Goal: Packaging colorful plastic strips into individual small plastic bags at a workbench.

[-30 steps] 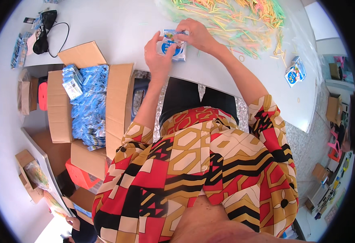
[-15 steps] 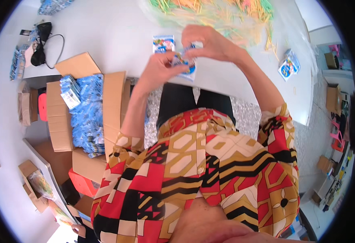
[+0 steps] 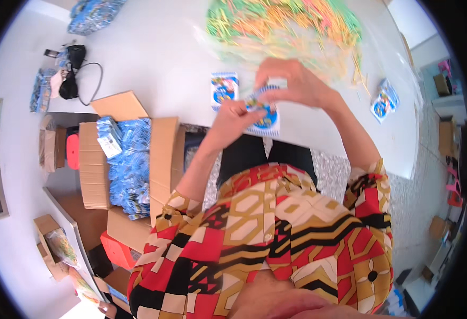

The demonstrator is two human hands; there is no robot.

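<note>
Over the table's near edge, a small blue-and-white printed packet (image 3: 268, 123) is upright between my hands. My left hand (image 3: 229, 125) grips its left side, thumb and fingers closed on it. Slightly blurred, my right hand (image 3: 296, 85) is bent over the packet's top edge, thumb and fingertips closing on it there. Whatever lies between those fingertips is too smeared to make out. Just left of it, a second packet (image 3: 224, 89) of the same kind lies flat on the white table (image 3: 159, 64).
A heap of green, yellow and orange strips (image 3: 292, 24) lies on clear plastic at the far side. More packets (image 3: 385, 101) lie to the right. An open cardboard box (image 3: 164, 159) full of blue packets stands at left, near a black cabled object (image 3: 69, 87).
The whole view has shifted, so the table and box appear lower and farther right. Both hands remain at the same packet, and the packet lying beside it shows more fully.
</note>
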